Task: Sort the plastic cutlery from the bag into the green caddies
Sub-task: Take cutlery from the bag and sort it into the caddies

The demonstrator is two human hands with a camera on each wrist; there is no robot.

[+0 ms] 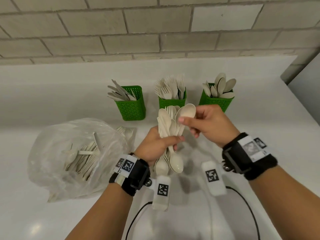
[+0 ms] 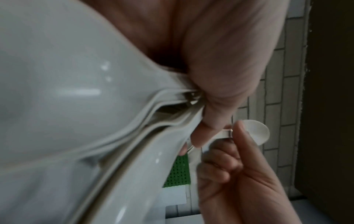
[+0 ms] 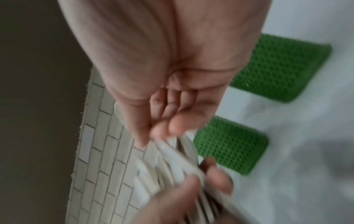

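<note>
Gripping a bundle of beige plastic cutlery (image 1: pixel 168 135) upright above the white tabletop (image 1: pixel 259 127), the left hand (image 1: pixel 155 146) curls closed; the right hand (image 1: pixel 207 123) pinches one beige plastic spoon (image 1: pixel 187 110) before three green perforated caddies (image 1: pixel 132 108).

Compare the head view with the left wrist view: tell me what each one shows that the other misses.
Only the head view shows the clear bag of cutlery on the counter and all three caddies: knives, forks, spoons. Only the left wrist view shows the bundle's spoon bowls nested close up. Both show the left hand gripping the bundle and the right hand pinching a single spoon.
</note>
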